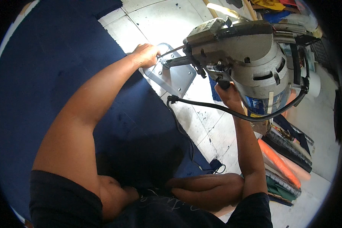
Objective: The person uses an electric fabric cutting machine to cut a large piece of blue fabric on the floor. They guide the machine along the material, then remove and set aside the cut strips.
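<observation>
A grey electric fabric cutting machine [250, 57] with a round motor housing stands upright on its flat metal base plate [174, 78] on the white tiled floor. My right hand [228, 93] grips the machine's handle just under the motor. My left hand [146, 53] rests at the far corner of the base plate, by the edge of the dark blue fabric [45, 76], with its fingers closed near the thin metal blade guard. A black power cord [216, 108] loops from the motor down across the floor.
The dark blue fabric covers the floor on the left and runs under my knees. Rolls of cloth, one orange [279, 161], one green [283, 186], lie stacked at the right. Wooden sticks [212, 9] and coloured cloth lie at the top right.
</observation>
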Available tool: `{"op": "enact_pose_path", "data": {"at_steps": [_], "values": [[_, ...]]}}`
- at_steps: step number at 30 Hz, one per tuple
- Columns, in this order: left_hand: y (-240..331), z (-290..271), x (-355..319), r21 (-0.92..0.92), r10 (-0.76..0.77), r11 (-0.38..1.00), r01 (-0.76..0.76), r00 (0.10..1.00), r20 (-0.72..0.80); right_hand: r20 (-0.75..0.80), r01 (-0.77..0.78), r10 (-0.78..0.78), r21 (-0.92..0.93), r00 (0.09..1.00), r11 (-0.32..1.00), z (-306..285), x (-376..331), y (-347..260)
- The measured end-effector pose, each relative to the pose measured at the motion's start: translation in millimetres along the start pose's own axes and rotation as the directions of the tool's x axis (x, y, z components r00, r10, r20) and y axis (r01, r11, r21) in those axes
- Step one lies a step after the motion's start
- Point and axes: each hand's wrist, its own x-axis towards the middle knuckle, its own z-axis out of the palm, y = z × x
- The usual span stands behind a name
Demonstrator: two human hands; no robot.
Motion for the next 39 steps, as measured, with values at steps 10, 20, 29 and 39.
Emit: {"op": "enact_pose_path", "data": {"at_steps": [10,20,29,39], "values": [[-10,14,4,-0.121,-0.039,0.992,0.032,0.998,-0.055,0.002,-0.06,0.061,-0.165,0.998,0.984,6,4,12],[-15,15,5,-0.197,-0.05,0.98,0.043,0.998,-0.032,0.013,-0.064,0.065,-0.059,0.998,0.996,8,3,12],[-19,21,7,-0.209,-0.033,0.977,0.032,0.999,-0.005,-0.002,-0.006,0.006,-0.016,1.0,1.0,11,4,23],[-3,15,6,-0.127,-0.083,0.989,0.075,0.995,-0.058,0.054,-0.132,0.133,-0.031,0.99,0.991,6,3,17]]}}
